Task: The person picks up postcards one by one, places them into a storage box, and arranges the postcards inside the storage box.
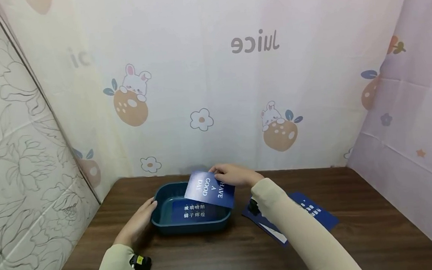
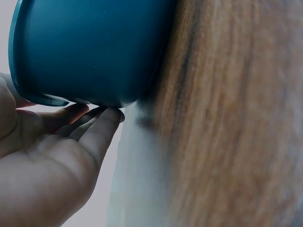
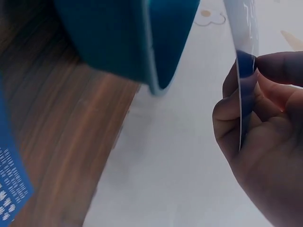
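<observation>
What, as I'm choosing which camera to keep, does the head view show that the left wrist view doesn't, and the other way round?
Only the head view: the right hand pinching a blue "HAVE A GOOD" card, a Chinese-lettered card inside the teal basin, more blue cards on the wood-grain table at right, and rabbits printed on the backdrop.

Only the left wrist view: the palm side of the left hand.

Both: the left hand touching the basin's outside, and the table.
</observation>
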Demonstrator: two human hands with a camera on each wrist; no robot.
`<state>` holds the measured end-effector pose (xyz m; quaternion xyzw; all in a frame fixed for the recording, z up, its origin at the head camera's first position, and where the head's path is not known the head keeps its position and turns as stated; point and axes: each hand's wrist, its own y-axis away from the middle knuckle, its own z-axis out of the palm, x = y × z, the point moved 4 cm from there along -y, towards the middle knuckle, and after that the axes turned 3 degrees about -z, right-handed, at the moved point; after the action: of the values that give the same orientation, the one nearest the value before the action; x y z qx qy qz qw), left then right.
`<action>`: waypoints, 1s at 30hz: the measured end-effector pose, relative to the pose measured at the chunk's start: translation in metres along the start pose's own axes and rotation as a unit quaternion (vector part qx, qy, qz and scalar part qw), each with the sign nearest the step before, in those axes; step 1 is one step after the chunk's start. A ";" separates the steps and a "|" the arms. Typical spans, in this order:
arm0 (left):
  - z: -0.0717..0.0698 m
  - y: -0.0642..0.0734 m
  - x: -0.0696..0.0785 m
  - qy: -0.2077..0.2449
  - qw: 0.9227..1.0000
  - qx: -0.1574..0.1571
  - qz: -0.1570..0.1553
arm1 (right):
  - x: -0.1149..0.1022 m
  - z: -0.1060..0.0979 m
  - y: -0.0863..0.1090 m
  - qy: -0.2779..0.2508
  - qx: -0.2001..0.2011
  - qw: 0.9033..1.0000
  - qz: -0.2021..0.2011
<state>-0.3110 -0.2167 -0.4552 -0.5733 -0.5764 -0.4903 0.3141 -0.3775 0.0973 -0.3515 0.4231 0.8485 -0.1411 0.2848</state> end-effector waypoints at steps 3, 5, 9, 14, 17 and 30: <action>0.000 0.001 0.000 -0.001 1.000 -0.001 -0.002 | -0.010 0.003 -0.010 0.019 -0.012 1.000 -0.008; 0.000 0.001 0.000 -0.001 1.000 -0.001 -0.002 | -0.016 0.004 -0.016 0.028 -0.020 0.999 -0.011; 0.000 0.001 -0.001 0.000 1.000 0.002 -0.004 | -0.026 0.008 -0.027 0.030 -0.036 0.999 -0.014; 0.001 -0.001 0.000 0.002 1.000 0.000 -0.002 | -0.030 0.016 -0.034 0.016 -0.047 0.999 -0.011; 0.001 -0.001 0.001 0.004 1.000 -0.002 0.002 | -0.031 0.020 -0.038 0.004 -0.049 0.999 -0.016; -0.001 -0.001 0.002 0.002 1.000 0.003 0.004 | -0.031 0.040 -0.061 0.033 -0.087 0.996 -0.005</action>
<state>-0.3123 -0.2169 -0.4529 -0.5737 -0.5749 -0.4886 0.3189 -0.3960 0.0214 -0.3649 0.3972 0.8685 -0.0544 0.2914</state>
